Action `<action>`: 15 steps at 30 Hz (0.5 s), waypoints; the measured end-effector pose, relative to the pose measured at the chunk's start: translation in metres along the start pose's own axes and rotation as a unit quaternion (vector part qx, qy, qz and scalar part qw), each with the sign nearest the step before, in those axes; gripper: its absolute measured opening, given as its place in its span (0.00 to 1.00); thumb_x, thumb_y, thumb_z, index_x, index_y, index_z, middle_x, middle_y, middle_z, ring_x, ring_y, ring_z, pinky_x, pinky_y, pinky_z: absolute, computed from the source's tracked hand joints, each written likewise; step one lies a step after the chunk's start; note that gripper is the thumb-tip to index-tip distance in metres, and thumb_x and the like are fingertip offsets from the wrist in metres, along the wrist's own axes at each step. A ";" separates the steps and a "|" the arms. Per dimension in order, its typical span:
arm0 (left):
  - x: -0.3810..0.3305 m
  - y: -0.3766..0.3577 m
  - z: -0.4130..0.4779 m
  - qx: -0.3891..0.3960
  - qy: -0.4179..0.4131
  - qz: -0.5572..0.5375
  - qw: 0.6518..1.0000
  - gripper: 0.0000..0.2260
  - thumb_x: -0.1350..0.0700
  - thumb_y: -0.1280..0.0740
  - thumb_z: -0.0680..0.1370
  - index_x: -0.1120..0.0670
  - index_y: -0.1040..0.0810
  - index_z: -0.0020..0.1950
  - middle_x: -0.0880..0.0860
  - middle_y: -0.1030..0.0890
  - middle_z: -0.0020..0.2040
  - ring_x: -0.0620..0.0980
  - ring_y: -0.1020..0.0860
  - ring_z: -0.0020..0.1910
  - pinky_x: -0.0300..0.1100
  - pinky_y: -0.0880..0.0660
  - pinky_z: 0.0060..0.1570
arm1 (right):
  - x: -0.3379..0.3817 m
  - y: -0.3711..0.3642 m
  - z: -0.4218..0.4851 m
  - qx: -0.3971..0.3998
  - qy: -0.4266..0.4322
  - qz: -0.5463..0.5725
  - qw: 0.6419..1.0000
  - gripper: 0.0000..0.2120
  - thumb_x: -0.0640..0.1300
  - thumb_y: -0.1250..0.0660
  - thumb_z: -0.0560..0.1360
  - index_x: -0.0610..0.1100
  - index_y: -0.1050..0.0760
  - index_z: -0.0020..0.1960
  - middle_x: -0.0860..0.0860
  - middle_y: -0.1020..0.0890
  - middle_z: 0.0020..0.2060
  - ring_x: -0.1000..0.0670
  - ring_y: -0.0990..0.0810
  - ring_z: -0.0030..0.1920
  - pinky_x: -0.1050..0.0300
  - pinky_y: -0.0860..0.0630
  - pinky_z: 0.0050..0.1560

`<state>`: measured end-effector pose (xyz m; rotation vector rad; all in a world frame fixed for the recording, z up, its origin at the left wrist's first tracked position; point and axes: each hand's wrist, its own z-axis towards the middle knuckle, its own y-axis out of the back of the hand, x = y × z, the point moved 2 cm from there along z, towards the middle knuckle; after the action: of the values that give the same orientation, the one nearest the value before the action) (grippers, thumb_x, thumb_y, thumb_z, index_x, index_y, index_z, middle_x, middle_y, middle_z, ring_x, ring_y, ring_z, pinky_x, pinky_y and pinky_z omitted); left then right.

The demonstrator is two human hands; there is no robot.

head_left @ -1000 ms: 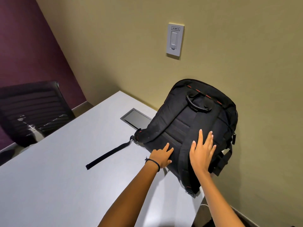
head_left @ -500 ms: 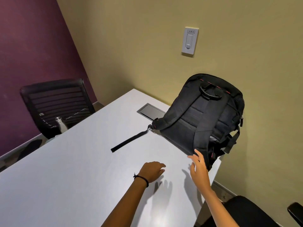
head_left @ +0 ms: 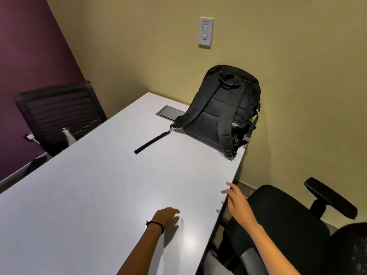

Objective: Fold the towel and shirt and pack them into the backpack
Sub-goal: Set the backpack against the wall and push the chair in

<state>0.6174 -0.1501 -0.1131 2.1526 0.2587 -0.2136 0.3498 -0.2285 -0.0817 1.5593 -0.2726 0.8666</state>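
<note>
Head view showed both hands, left hand (head_left: 165, 216) and right hand (head_left: 236, 199), empty with loose fingers; the backpack (head_left: 222, 112) stood far right on the tabletop (head_left: 99, 195). Best to fetch the unseen towel next.

The tabletop (head_left: 89, 195) lies bare across its near and middle stretch, giving open passage from the near edge toward the far corner. There the backpack (head_left: 222, 114) leans against the wall, filling the far right corner up to the table's right edge. 1 loose strap (head_left: 152, 142) trails from it leftward across the surface. A flush panel (head_left: 170, 114) sits just left of the backpack. Off the right edge an office chair (head_left: 288, 221) crowds the side; another chair (head_left: 59, 114) stands beyond the left edge.
</note>
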 end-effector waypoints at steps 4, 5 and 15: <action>-0.003 -0.040 -0.024 0.033 0.014 0.000 0.999 0.15 0.53 0.47 0.81 0.55 0.29 0.64 0.53 0.27 0.66 0.53 0.28 0.63 0.44 0.32 0.59 | -0.013 0.007 -0.053 0.007 -0.028 -0.019 0.999 0.14 0.35 0.41 0.78 0.48 0.24 0.58 0.56 0.34 0.68 0.57 0.22 0.43 0.68 0.26 0.45; -0.003 -0.048 -0.027 0.040 0.012 0.003 0.999 0.14 0.53 0.46 0.81 0.56 0.28 0.63 0.53 0.26 0.64 0.53 0.28 0.62 0.44 0.32 0.58 | -0.017 0.009 -0.063 0.007 -0.035 -0.023 0.999 0.14 0.36 0.41 0.78 0.49 0.25 0.58 0.56 0.33 0.68 0.58 0.22 0.43 0.66 0.25 0.45; -0.024 -0.070 -0.039 0.051 0.020 -0.004 0.998 0.14 0.50 0.45 0.80 0.50 0.27 0.63 0.50 0.28 0.64 0.50 0.27 0.62 0.41 0.32 0.59 | -0.043 0.043 -0.143 0.006 -0.121 -0.053 0.991 0.14 0.36 0.42 0.79 0.49 0.24 0.57 0.56 0.32 0.67 0.60 0.25 0.55 0.73 0.32 0.50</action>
<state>0.5781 -0.0818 -0.1404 2.2597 0.2838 -0.1930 0.2414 -0.1176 -0.0850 1.6762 -0.3552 0.5968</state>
